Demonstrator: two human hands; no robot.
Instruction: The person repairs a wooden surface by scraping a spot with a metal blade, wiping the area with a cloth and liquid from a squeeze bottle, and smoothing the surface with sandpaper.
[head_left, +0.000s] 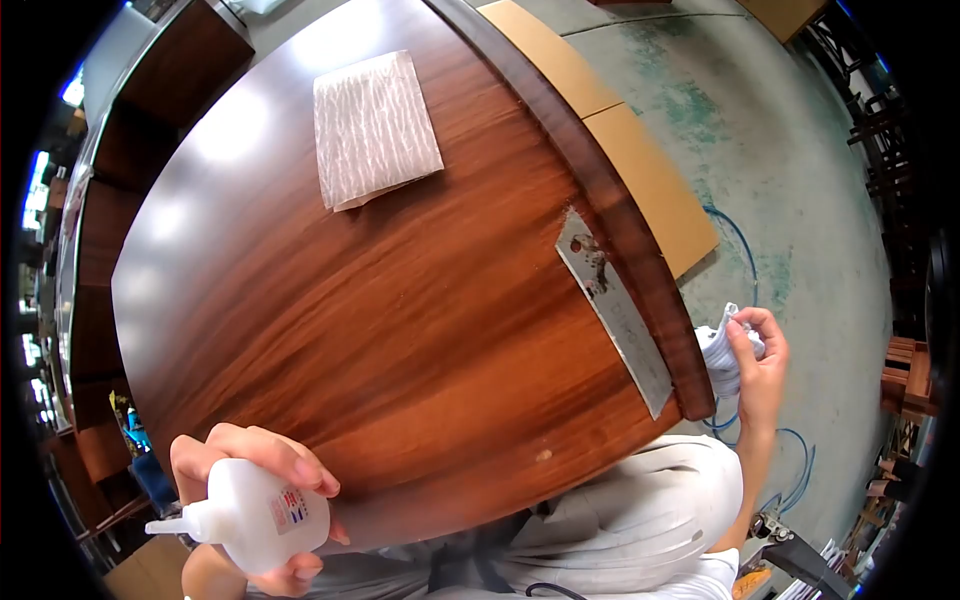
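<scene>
My left hand (pixel 255 450) is closed around a white plastic squeeze bottle (pixel 260 525). The bottle lies tilted over the near left edge of a glossy brown wooden panel (pixel 400 320), its thin nozzle pointing left; a small printed label shows on its side. Off the panel's right edge, my right hand (pixel 762 365) pinches a bunched white cloth (pixel 718 360). Whether the cloth touches the edge I cannot tell. Close to that edge, a flat metal strip (pixel 618 325) with an angled end and dark stains lies on the wood.
A folded piece of whitish foam sheet (pixel 375 130) rests on the far part of the panel. Flat cardboard (pixel 650 185) lies beyond the right edge. A blue hose (pixel 745 245) runs over the concrete floor (pixel 820 230). Dark wooden furniture (pixel 185 65) stands at left.
</scene>
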